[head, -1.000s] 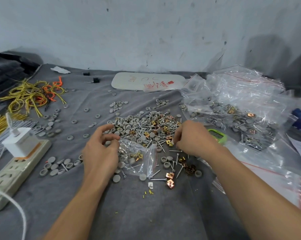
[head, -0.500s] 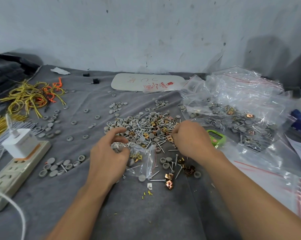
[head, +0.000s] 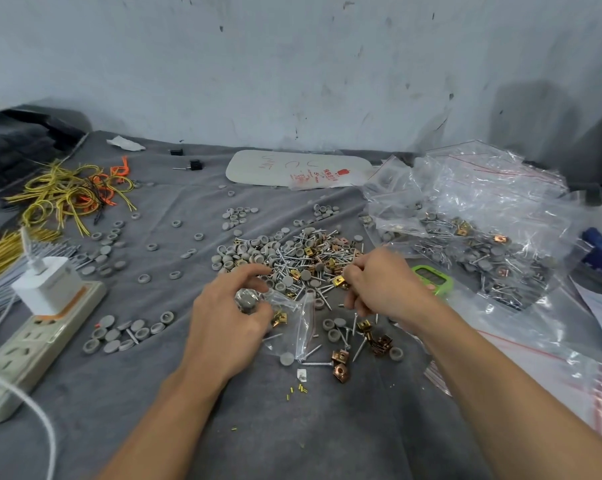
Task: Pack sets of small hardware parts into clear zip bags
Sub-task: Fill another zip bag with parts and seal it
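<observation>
Working on grey cloth (head: 292,427): filled bags (head: 483,237) at far right, loose parts heap (head: 292,258) in the centre. Your left hand (head: 223,323) curls round grey caps (head: 247,301) on the zip bag (head: 292,327). The bag lies just left of, and nearer you than, your right hand (head: 382,289), which pinches a brass clip (head: 339,281). Left hand is nearer the bag. Red writing on the white board (head: 275,168) is unreadable.
</observation>
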